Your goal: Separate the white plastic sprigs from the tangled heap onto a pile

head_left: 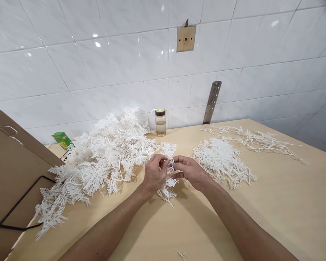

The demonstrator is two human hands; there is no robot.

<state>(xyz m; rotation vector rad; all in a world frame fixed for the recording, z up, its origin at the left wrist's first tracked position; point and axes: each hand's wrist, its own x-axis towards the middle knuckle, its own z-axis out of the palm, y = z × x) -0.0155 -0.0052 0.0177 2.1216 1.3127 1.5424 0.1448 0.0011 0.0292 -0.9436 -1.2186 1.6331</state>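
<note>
White plastic sprig point(170, 165) is sitting pinched between my fingertips: my left hand point(154, 174) and right hand point(191, 172) are both squeezing it above the wooden table point(274, 203). I am seeing a big white pile point(103, 159) (left side) and a smaller pile point(222, 161).

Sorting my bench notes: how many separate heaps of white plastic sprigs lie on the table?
3. A big heap at left, a smaller heap beside the right hand, and a thin scatter at far right. Both hands hold one more sprig; the left hand grips its top.
</note>
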